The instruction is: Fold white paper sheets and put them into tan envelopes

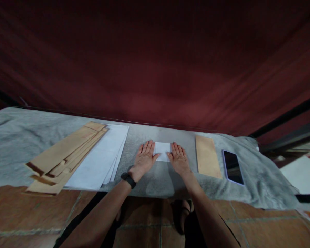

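Note:
A small white sheet of paper (162, 148), apparently folded, lies flat on the grey cloth between my hands. My left hand (145, 156) presses flat on its left side, fingers stretched out and thumb on the paper. On the paper's right side rests my right hand (179, 156), also flat with its fingers extended. Both palms face down, and the hands hide the paper's left and right edges. A dark watch (128, 180) is on my left wrist.
Several brown paper bags (67, 151) lie overlapping at the left, partly on white sheets (108, 144). To the right are a flat brown envelope-like piece (208, 156) and a phone (233, 167). A grey cloth (150, 186) covers the bench; a dark red curtain (155, 69) hangs behind.

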The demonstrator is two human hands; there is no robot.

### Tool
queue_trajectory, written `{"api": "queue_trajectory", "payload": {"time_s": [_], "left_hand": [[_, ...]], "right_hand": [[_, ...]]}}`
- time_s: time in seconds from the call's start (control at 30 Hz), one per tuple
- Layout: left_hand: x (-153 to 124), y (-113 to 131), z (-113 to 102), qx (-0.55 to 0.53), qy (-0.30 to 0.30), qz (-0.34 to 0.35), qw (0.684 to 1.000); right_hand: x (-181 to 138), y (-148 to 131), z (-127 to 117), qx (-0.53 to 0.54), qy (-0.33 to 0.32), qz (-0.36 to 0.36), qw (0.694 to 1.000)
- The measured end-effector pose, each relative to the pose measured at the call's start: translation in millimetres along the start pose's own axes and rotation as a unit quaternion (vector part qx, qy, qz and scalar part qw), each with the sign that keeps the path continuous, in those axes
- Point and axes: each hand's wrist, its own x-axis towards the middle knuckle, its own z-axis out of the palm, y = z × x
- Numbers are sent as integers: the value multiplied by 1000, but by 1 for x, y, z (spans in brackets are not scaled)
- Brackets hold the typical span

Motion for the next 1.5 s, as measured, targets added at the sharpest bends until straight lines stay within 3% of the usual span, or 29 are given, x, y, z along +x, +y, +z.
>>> {"api": "queue_trajectory", "payload": {"time_s": [0.4,0.5,0.6,0.67,1.0,1.17,1.27,1.37,1.5], "left_hand": [[-6,-13,-5,11,38,19,999],[-9,-11,-10,-9,50,81,995],[-15,-7,-12,-35,17,160,986],[-18,-5,-14,-36,-6,175,984],[-14,-2,-26,-2,-31,180,983],[-14,0,-37,-50,9,168,985],[-9,-3,-48,-125,61,131,982],[-1,-7,-59,-292,122,75,946],[7,-5,-60,-518,156,-51,839]], "right_hand": [[-2,26,-8,3,-38,-16,999],[-3,29,-11,6,-34,-8,999],[-3,27,-15,12,-28,-1,1000],[-3,24,-18,16,-24,-5,1000],[-15,6,-31,71,-60,-114,989],[-11,4,-33,107,-50,-112,987],[-3,7,-40,182,-32,-91,979],[6,8,-49,316,-4,-20,949],[14,2,-53,479,21,98,872]]}}
